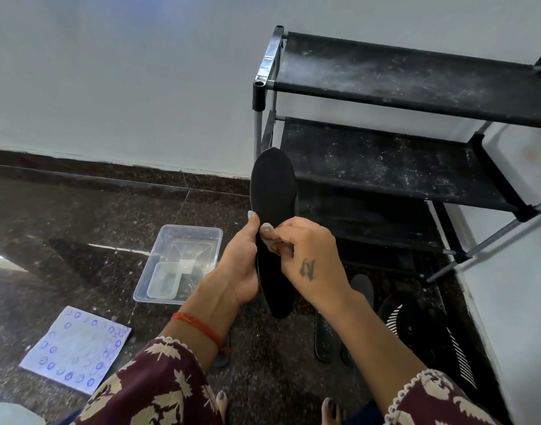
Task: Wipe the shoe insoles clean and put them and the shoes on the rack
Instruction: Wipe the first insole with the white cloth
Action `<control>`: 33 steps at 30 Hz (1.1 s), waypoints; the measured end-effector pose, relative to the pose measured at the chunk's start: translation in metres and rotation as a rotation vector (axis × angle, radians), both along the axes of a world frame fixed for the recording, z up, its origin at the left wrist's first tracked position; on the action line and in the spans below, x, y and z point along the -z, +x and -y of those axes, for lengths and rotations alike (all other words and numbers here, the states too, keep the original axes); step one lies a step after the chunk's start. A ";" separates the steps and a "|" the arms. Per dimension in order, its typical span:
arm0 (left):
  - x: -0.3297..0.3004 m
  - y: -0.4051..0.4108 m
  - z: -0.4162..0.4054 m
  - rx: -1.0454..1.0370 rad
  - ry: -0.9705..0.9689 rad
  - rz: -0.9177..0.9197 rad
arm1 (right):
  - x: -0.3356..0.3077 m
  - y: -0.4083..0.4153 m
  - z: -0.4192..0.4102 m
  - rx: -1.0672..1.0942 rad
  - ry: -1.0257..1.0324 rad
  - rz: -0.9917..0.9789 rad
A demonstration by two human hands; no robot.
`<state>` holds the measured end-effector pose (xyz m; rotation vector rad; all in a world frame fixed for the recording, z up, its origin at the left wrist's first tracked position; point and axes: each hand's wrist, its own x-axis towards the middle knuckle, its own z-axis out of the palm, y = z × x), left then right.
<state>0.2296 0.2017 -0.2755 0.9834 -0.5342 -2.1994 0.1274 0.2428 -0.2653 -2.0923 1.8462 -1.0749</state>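
I hold a black insole [273, 185] upright in front of me. My left hand [243, 259] grips its lower left edge, thumb against the rim. My right hand [312, 253] pinches a small pale wipe [266, 229] and presses it on the insole's middle. On the floor below lie other dark insoles [324, 338] and a black shoe with white stripes [422, 329]. The black shoe rack [385, 161] stands at the right with dusty shelves that hold nothing.
A clear plastic tub [183, 259] with a smaller container inside sits on the dark stone floor to the left. A white cloth with blue prints [76, 348] lies nearer me. The wall runs behind. My toes [332, 409] show at the bottom.
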 end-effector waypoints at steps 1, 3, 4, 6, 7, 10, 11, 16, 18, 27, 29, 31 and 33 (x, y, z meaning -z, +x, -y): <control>-0.001 0.001 -0.001 0.012 0.008 0.003 | 0.001 -0.002 0.001 0.045 -0.003 -0.032; -0.004 0.001 -0.003 0.033 0.015 0.033 | 0.001 -0.008 0.004 0.124 -0.004 -0.087; -0.004 0.001 -0.004 0.046 0.008 0.046 | 0.001 -0.013 0.006 0.151 0.005 -0.097; -0.006 0.001 -0.006 0.068 0.005 0.053 | 0.000 -0.023 0.007 0.199 0.052 -0.085; -0.007 0.001 -0.006 0.074 0.013 0.042 | -0.001 -0.028 0.007 0.234 0.069 -0.063; -0.010 0.003 -0.005 0.060 0.026 0.009 | -0.008 -0.036 0.007 0.349 -0.003 0.086; -0.010 0.003 -0.004 0.046 0.020 0.008 | -0.010 -0.034 0.007 0.334 -0.046 0.136; -0.007 -0.001 -0.003 -0.038 -0.010 -0.010 | -0.006 -0.005 0.001 -0.027 -0.032 0.159; -0.003 -0.001 -0.002 -0.029 -0.014 -0.007 | -0.003 0.001 0.001 -0.070 -0.012 0.093; -0.006 0.000 -0.003 0.055 0.047 0.023 | -0.005 -0.033 0.009 0.293 0.082 0.059; -0.008 0.001 -0.004 0.045 0.054 0.015 | -0.006 -0.043 0.011 0.429 0.145 0.218; -0.007 0.001 -0.004 0.036 0.064 0.008 | -0.011 -0.046 0.012 0.437 0.201 0.571; -0.008 0.001 -0.003 0.053 0.055 0.008 | -0.017 -0.041 0.010 0.329 0.292 0.963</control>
